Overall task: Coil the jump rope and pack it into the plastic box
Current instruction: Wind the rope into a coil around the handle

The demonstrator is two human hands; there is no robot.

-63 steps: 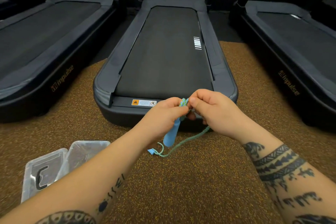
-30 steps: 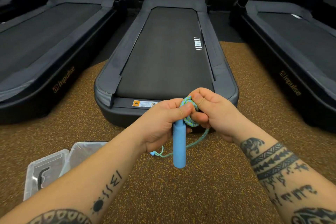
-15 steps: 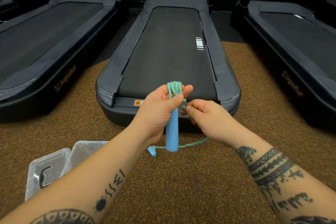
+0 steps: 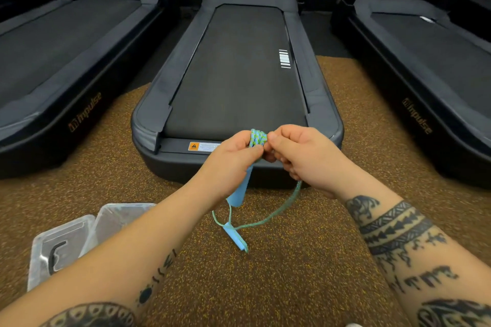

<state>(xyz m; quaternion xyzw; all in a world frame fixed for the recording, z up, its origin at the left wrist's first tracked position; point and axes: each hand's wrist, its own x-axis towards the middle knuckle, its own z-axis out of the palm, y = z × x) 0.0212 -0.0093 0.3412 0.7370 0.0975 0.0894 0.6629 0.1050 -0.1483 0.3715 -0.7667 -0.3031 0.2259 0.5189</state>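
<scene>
My left hand (image 4: 231, 159) grips a blue jump rope handle (image 4: 240, 191) with a green-and-blue coil of rope (image 4: 257, 138) wound at its top end. My right hand (image 4: 300, 152) pinches the rope right beside the coil. From under my right hand a loose length of rope (image 4: 281, 210) sags down to the second blue handle (image 4: 235, 239), which hangs low over the carpet. The clear plastic box (image 4: 117, 220) stands open on the carpet at lower left, with its lid (image 4: 57, 249) beside it, partly hidden behind my left forearm.
A dark treadmill deck (image 4: 236, 74) lies straight ahead, its rear edge just beyond my hands. Two more treadmills flank it, one on the left (image 4: 58, 56) and one on the right (image 4: 430, 61). Brown speckled carpet (image 4: 279, 273) covers the floor around me.
The coil on the handle has grown as my right hand circled it. The held handle tilted from upright to slanted. The loose rope shortened, and the far handle rose off the carpet towards me.
</scene>
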